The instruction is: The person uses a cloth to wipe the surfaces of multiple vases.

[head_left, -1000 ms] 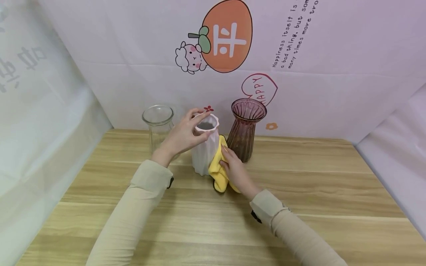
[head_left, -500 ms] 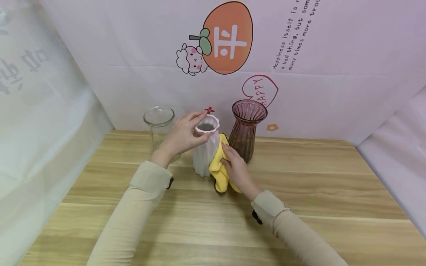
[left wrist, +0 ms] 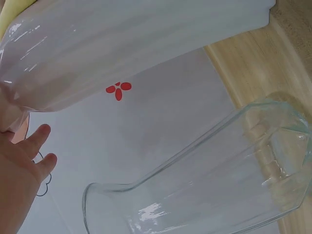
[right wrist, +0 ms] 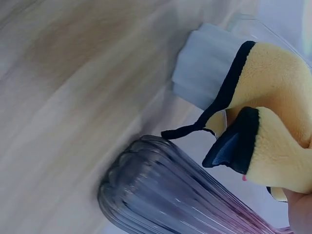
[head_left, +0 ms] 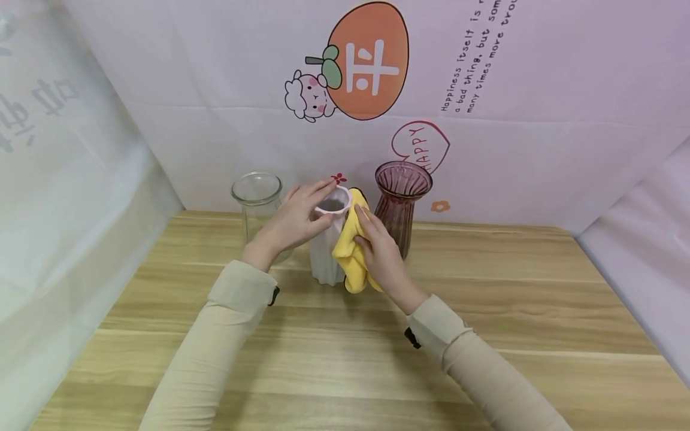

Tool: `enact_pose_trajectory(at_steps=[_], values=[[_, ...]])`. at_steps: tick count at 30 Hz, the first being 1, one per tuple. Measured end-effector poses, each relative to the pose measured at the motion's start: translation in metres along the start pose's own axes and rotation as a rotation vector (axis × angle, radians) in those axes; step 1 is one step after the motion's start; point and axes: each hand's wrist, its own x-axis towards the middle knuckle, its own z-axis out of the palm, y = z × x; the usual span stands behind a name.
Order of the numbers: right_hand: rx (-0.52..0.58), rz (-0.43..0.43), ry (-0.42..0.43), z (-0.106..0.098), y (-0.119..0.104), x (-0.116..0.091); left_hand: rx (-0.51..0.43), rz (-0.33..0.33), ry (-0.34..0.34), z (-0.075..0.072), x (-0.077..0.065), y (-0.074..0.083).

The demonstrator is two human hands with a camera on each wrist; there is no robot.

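A white fluted vase (head_left: 326,257) stands upright on the wooden table. My left hand (head_left: 293,221) grips it near the rim, thumb on the near side and fingers over the far side. In the left wrist view the vase (left wrist: 126,44) crosses the top, with part of that hand (left wrist: 24,165) at the left edge. My right hand (head_left: 385,257) holds a yellow cloth (head_left: 351,251) against the vase's right side, its top at rim height. Dark edging shows on the cloth (right wrist: 273,78) in the right wrist view, where it hides the vase's upper part.
A clear glass vase (head_left: 252,221) stands close by on the left, partly behind the left hand. Just right of the cloth is a purple ribbed glass vase (head_left: 398,209). A printed white backdrop (head_left: 215,137) rises behind the table (head_left: 512,287).
My right hand and the yellow cloth have slid up the white vase's side toward its rim. The left hand stays at the rim, and the vase's top has shifted slightly left.
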Motion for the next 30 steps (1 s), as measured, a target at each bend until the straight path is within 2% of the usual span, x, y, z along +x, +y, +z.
enact_pose_trajectory(at_steps=[4,9,14,17,23,30], values=[[-0.005,0.056,-0.039,0.006,0.004,-0.006,-0.009,0.003,0.005,0.002,0.001,-0.001],[0.007,0.111,-0.08,0.017,0.016,-0.017,-0.031,-0.031,0.009,0.003,0.001,-0.001],[-0.069,0.156,-0.188,0.028,0.029,-0.027,-0.055,-0.067,0.014,0.004,0.001,0.0],[-0.104,0.163,-0.224,0.032,0.034,-0.031,-0.056,-0.085,0.011,0.004,0.001,0.002],[-0.079,0.134,-0.164,0.031,0.036,-0.032,-0.046,-0.161,0.034,0.005,0.001,0.005],[-0.035,0.09,-0.066,0.02,0.026,-0.02,0.0,-0.153,0.055,0.005,0.001,0.005]])
